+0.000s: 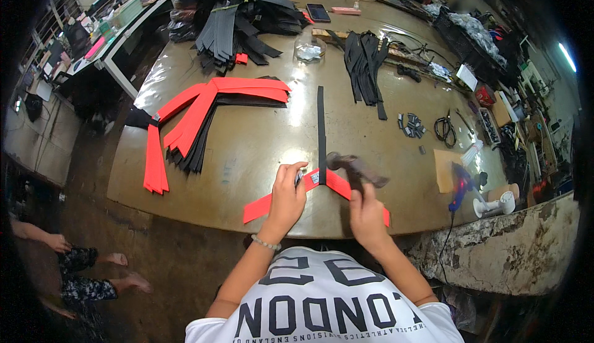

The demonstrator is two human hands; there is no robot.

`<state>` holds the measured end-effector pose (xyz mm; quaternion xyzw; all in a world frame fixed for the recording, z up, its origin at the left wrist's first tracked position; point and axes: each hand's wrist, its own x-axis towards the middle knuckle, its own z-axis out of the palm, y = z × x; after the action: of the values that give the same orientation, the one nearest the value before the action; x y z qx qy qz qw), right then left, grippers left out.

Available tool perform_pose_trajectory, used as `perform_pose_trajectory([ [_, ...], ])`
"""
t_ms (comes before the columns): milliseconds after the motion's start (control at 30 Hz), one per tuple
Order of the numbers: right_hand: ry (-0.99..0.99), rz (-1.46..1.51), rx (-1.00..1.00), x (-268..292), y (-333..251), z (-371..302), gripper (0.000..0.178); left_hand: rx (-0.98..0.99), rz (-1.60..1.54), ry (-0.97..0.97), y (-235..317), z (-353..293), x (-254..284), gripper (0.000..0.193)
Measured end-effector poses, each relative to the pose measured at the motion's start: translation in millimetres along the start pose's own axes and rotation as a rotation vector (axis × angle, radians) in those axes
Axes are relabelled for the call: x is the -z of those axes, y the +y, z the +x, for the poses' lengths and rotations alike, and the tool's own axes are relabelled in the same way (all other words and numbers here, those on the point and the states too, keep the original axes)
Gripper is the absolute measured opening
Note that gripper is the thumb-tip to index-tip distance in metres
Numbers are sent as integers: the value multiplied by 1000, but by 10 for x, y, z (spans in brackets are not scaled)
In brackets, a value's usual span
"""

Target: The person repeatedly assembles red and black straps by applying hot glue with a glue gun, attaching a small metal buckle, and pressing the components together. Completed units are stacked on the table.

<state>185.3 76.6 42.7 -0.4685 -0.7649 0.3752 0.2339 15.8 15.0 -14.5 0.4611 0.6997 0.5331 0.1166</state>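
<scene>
Near the table's front edge lies a red strap (258,209), bent at its middle, with a black strap (321,126) running straight away from the bend. A small pale label (314,178) shows beside the join. My left hand (288,199) is closed over the red strap's left part; a small dark piece shows at its fingertips, too little to name. In my right hand (367,216) is a hammer (359,171), somewhat blurred, held above the strap's right part with its head by the join.
Stacked red and black straps (204,104) lie at the left, with black bundles (247,21) behind. Farther right are black straps (365,64), small dark pieces (411,125), scissors (445,129) and a blue glue gun (459,185). A person's legs (93,275) are at lower left.
</scene>
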Motion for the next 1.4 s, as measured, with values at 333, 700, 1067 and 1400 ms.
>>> perform_pose_trajectory([
  [333,427,-470,101,501,801,169,43,26,307,-119,135,-148,19,26],
  [700,578,-853,16,648,1473,48,34,-211,274,-273,497,1264,108,21],
  [1067,634,-474,234,834,519,36,27,-13,255,639,-1071,1413,3033,21],
  [1400,412,242,1278,1192,-1467,-232,17,165,752,677,-1907,934,3344,36],
])
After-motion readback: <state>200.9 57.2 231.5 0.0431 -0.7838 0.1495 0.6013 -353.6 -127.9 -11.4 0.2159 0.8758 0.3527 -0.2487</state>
